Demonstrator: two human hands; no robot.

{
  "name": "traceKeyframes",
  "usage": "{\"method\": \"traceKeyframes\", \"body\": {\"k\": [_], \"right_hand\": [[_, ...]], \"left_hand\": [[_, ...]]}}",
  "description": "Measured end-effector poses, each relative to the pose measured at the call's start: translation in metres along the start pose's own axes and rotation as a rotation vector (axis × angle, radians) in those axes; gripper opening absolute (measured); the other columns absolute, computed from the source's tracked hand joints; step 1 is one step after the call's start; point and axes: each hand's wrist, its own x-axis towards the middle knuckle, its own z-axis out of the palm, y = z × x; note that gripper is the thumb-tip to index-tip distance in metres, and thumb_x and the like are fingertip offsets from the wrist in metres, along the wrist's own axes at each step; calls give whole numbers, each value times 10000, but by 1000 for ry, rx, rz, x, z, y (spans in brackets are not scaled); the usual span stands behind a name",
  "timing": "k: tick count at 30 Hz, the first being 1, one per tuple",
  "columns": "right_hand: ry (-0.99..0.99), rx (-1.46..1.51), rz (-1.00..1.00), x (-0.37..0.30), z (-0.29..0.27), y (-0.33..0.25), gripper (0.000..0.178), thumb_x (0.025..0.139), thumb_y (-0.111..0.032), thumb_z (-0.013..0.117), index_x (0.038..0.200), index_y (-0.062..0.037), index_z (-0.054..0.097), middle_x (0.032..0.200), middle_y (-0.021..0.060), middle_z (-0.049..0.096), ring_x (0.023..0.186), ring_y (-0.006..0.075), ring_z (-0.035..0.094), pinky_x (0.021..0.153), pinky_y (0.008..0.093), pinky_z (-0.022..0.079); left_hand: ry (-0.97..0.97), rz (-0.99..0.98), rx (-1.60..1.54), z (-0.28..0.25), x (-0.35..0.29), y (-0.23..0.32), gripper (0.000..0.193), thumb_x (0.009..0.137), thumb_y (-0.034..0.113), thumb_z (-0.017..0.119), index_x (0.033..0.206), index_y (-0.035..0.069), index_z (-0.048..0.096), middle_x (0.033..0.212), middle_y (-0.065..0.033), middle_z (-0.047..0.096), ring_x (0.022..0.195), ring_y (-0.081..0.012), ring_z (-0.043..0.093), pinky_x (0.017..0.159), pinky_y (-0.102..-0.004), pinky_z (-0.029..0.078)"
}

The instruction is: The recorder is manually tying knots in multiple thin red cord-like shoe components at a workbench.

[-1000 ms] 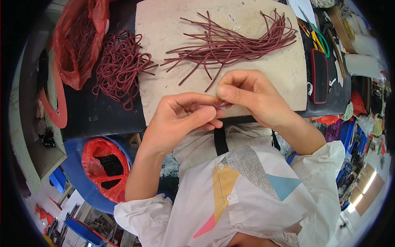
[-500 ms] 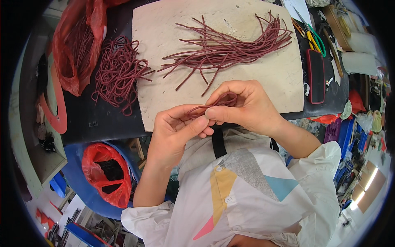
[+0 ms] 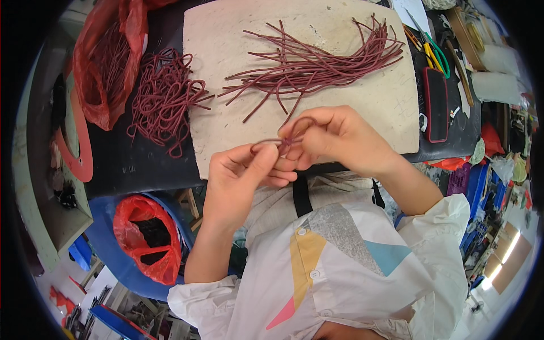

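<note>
Cord [image 3: 288, 141]: dark red, thin, held between your two hands over the near part of the board [image 3: 218, 34]. Its strands meet at a small crossing or knot, which of the two cannot be told; one loop stands to the right of it, another stretch runs left.

Left grip [image 3: 235, 178]: closed, your thumb and fingers pinching the left stretch of cord.

Right grip [image 3: 343, 140]: closed, pinching the cord at and beside the crossing; your hand hides part of the loop. Your fingertips on both sides nearly meet.

Bundle [image 3: 323, 71]: many loose dark red cords, laid across the board beyond your hands, gathered more tightly at the right, fanned out at the left.

Tangle [image 3: 164, 96]: cords of like colour, on the black desk [image 3: 113, 161] left of the board, a few ends reaching over its edge.

Red bag [image 3: 93, 85]: upper left, with more cords inside.

Scissors [image 3: 443, 61]: green-handled, right of the board, near a yellow-handled tool [image 3: 430, 56].

Slab [image 3: 436, 105]: dark, red-edged, lying just right of the board.

Tub [image 3: 102, 221]: blue, at your left, below desk level, with a second red bag [image 3: 126, 229] inside, its mouth open.
</note>
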Motion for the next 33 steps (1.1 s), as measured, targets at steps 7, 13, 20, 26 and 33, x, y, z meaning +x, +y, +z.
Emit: {"method": "traceKeyframes", "body": {"k": [7, 13, 20, 26, 33], "right_hand": [[151, -193, -199, 1, -7, 1, 154, 813, -148, 616, 848, 2, 624, 725, 17, 599, 654, 60, 551, 588, 193, 457], [126, -173, -145, 0, -4, 4, 131, 816, -122, 604, 836, 6, 618, 719, 16, 599, 623, 54, 545, 574, 189, 458], [56, -142, -122, 2, 2, 2, 150, 808, -138, 603, 823, 10, 617, 737, 36, 615, 644, 84, 566, 589, 209, 459], [632, -1345, -827, 39, -45, -23, 147, 723, -177, 649, 767, -37, 646, 745, 88, 604, 708, 252, 556, 650, 312, 444], [684, -1564, -1071, 42, -48, -38, 44, 698, -120, 632, 723, -91, 611, 730, 29, 572, 701, 217, 522, 715, 331, 376]], "left_hand": [[35, -17, -114, -1, 1, 0, 286, 897, 167, 470, 980, -91, 559, 835, -185, 628, 704, -226, 641, 610, -266, 525], [81, 129, -46, 3, 5, -2, 224, 831, 67, 570, 1008, -70, 564, 888, -148, 622, 727, -163, 619, 647, -235, 499], [72, 274, 181, 1, -1, 2, 112, 767, -26, 612, 874, -57, 608, 791, -106, 626, 679, -119, 589, 614, -218, 468], [709, 996, 1319, -42, 17, 43, 130, 739, 22, 641, 868, 24, 645, 839, -54, 605, 741, -157, 534, 663, -272, 419], [660, 1304, 1454, -26, 41, 58, 189, 672, 56, 691, 859, 63, 665, 829, -46, 564, 684, -196, 491, 567, -291, 402]]}}
